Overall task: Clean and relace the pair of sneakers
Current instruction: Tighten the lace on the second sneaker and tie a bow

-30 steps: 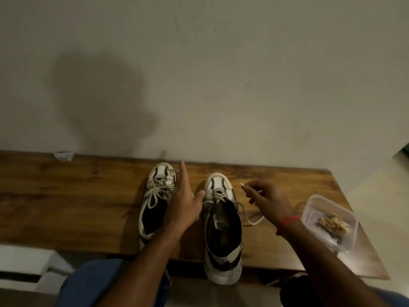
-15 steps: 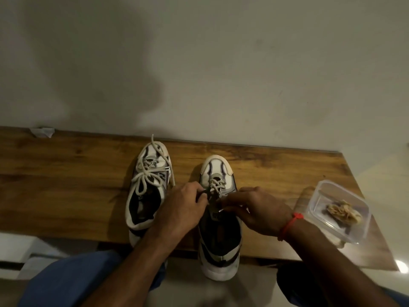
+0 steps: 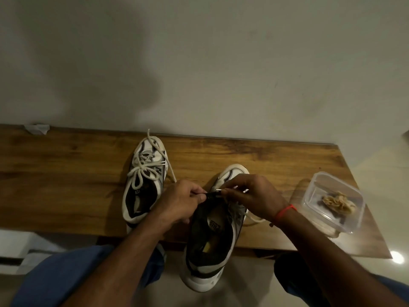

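Two white and black sneakers lie on the wooden table [image 3: 66, 173]. The left sneaker [image 3: 145, 180] is laced, with a bow tied on top. The right sneaker [image 3: 212, 238] sticks out over the table's front edge, heel toward me. My left hand [image 3: 181, 200] pinches the dark tongue edge at the top of this sneaker. My right hand [image 3: 250, 193] pinches the white tip of the lace [image 3: 254, 218] right beside it. A loose stretch of lace trails off the shoe's right side.
A clear plastic container [image 3: 334, 202] holding a crumpled tan cloth stands at the table's right end. A scrap of white paper [image 3: 37, 128] lies at the back left against the wall. My knees in blue trousers are below the table edge.
Both hands have closed in over the right sneaker's tongue. The right hand brought the lace tip down from the air to the eyelets, and the sneaker has slid closer toward me.
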